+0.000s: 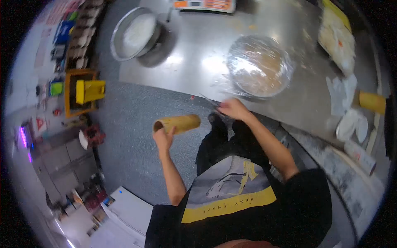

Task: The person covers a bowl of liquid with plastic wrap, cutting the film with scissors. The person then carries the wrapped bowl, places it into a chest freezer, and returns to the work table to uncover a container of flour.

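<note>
My left hand [164, 138] grips a bamboo tube [184, 123] near its open left end, with some fingers at the hollow mouth. The tube lies almost level above the floor, in front of the table edge. In my right hand [235, 109], closed, is a thin, dark, knife-like tool [209, 99] that points up and left; its exact kind is too blurred to tell. The tool and the tube are apart. Just beyond my right hand, a round bowl [260, 68] covered in clear plastic wrap stands on the steel table [194, 53], with light brown contents.
A metal bowl [118, 41] of white stuff stands at the table's left end. An orange and white scale [204, 5] sits at the far edge. At right are a yellow-topped bag [338, 39], crumpled plastic [343, 93] and a yellowish cylinder [371, 102]. A yellow bin [89, 91] stands left.
</note>
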`<state>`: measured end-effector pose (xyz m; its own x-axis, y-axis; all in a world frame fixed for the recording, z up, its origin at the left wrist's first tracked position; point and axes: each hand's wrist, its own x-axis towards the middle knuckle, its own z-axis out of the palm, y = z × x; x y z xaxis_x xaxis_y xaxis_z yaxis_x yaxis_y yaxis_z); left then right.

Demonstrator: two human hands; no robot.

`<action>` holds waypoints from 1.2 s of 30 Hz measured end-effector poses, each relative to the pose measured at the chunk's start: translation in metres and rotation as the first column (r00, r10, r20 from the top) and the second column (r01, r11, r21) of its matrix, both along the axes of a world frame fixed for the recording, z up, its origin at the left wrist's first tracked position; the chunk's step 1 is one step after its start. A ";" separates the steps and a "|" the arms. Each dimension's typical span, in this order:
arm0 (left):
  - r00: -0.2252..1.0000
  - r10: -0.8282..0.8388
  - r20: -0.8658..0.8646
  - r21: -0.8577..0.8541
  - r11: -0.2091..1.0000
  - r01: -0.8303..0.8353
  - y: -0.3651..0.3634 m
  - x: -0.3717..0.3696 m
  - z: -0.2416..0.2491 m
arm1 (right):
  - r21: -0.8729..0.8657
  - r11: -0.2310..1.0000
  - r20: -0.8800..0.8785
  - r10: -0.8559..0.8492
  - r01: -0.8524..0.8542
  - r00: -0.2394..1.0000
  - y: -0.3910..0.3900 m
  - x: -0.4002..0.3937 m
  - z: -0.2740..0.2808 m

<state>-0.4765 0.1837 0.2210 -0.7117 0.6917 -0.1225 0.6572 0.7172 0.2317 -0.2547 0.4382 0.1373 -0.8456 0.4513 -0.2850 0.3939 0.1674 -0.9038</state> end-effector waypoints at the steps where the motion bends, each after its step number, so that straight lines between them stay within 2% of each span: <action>1: 0.980 -0.069 -0.186 0.182 0.978 0.103 -0.006 -0.011 0.026 | 0.029 0.999 -0.138 0.023 -0.019 0.990 0.001 0.024 0.006; 2: 0.979 0.007 -0.202 0.266 0.963 0.048 -0.013 -0.026 0.045 | -0.250 0.968 -0.022 0.007 -0.012 1.000 0.000 0.047 0.010; 3: 0.975 0.079 -0.209 0.347 0.938 -0.001 -0.018 -0.044 0.061 | -0.434 0.900 0.101 0.016 0.029 0.995 0.000 0.066 0.009; 5: 0.901 0.083 -0.425 0.414 0.903 0.112 -0.013 -0.082 0.097 | -0.448 0.894 0.078 0.009 0.027 0.997 -0.006 0.096 -0.014; 6: 0.896 0.094 -0.433 0.402 0.910 0.099 -0.008 -0.099 0.118 | -0.446 0.895 0.070 0.029 0.005 0.997 -0.010 0.095 -0.010; 8: 0.885 0.076 -0.460 0.391 0.912 0.125 0.015 -0.134 0.153 | -0.419 0.907 0.123 0.017 0.037 0.992 -0.006 0.087 0.001; 10: 0.880 0.054 -0.472 0.393 0.906 0.155 0.038 -0.170 0.169 | -0.378 0.926 0.117 0.037 0.010 0.992 -0.002 0.054 0.009; 12: 0.918 0.048 -0.394 0.262 0.963 0.062 0.059 -0.206 0.170 | -0.283 0.959 0.004 -0.007 0.008 1.000 0.002 0.009 0.007; 13: 0.918 0.043 -0.394 0.269 0.960 0.071 0.067 -0.220 0.167 | -0.226 0.974 -0.002 -0.021 0.020 1.000 0.005 -0.016 0.009; 14: 0.913 -0.017 -0.407 0.139 0.987 0.080 0.075 -0.235 0.164 | -0.170 0.985 -0.009 -0.041 0.039 0.999 0.008 -0.043 0.016; 15: 0.906 -0.086 -0.415 0.005 0.995 0.097 0.086 -0.252 0.163 | -0.246 0.965 -0.022 -0.104 0.096 0.994 0.011 -0.069 0.025; 16: 0.902 -0.109 -0.418 0.016 0.992 0.127 0.098 -0.267 0.163 | -0.316 0.936 -0.033 -0.173 0.154 0.984 0.017 -0.097 0.033; 18: 0.881 -0.210 -0.425 0.185 0.932 0.311 0.104 -0.284 0.156 | -0.204 0.943 0.042 -0.259 0.262 0.965 0.033 -0.148 0.035; 20: 0.883 -0.203 -0.423 0.251 0.910 0.329 0.110 -0.296 0.156 | -0.030 0.929 0.037 -0.369 0.370 0.929 0.058 -0.205 0.014; 22: 0.893 -0.196 -0.404 0.286 0.900 0.328 0.115 -0.306 0.154 | 0.139 0.898 -0.101 -0.406 0.417 0.908 0.088 -0.254 0.018; 23: 0.901 -0.210 -0.379 0.267 0.907 0.324 0.113 -0.310 0.153 | 0.132 0.869 -0.163 -0.455 0.477 0.875 0.096 -0.268 0.023; 25: 0.897 -0.208 -0.391 0.348 0.869 0.353 0.125 -0.290 0.166 | 0.081 0.814 -0.262 -0.539 0.575 0.800 0.103 -0.276 0.045; 26: 0.858 -0.154 -0.490 0.415 0.825 0.384 0.130 -0.281 0.169 | 0.040 0.798 -0.303 -0.563 0.601 0.769 0.102 -0.267 0.066; 27: 0.816 -0.074 -0.574 0.485 0.772 0.411 0.137 -0.273 0.166 | 0.056 0.807 -0.251 -0.559 0.588 0.790 0.101 -0.252 0.078; 28: 0.826 -0.114 -0.553 0.491 0.756 0.433 0.141 -0.267 0.157 | 0.066 0.780 -0.228 -0.595 0.622 0.770 0.093 -0.235 0.090; 30: 0.844 0.054 -0.534 0.695 0.596 0.402 0.156 -0.249 0.135 | 0.071 0.728 -0.279 -0.642 0.682 0.715 0.083 -0.192 0.111; 32: 0.947 -0.203 -0.248 0.761 0.564 0.320 0.203 -0.190 0.121 | 0.228 0.636 -0.326 -0.664 0.738 0.673 0.076 -0.139 0.116; 33: 0.901 -0.428 0.067 0.816 0.544 0.198 0.228 -0.159 0.101 | 0.331 0.522 -0.294 -0.735 0.786 0.611 0.078 -0.112 0.120; 34: 0.824 -0.567 -0.020 0.708 0.573 0.412 0.252 -0.126 0.103 | 0.429 0.399 -0.280 -0.794 0.811 0.539 0.080 -0.087 0.126; 35: 0.718 -0.694 0.053 0.750 0.502 0.430 0.277 -0.091 0.081 | 0.573 0.297 -0.287 -0.800 0.764 0.526 0.090 -0.062 0.130; 36: 0.530 -0.830 0.173 0.811 0.425 0.402 0.306 -0.052 0.066 | 0.695 0.191 -0.292 -0.806 0.693 0.515 0.107 -0.039 0.130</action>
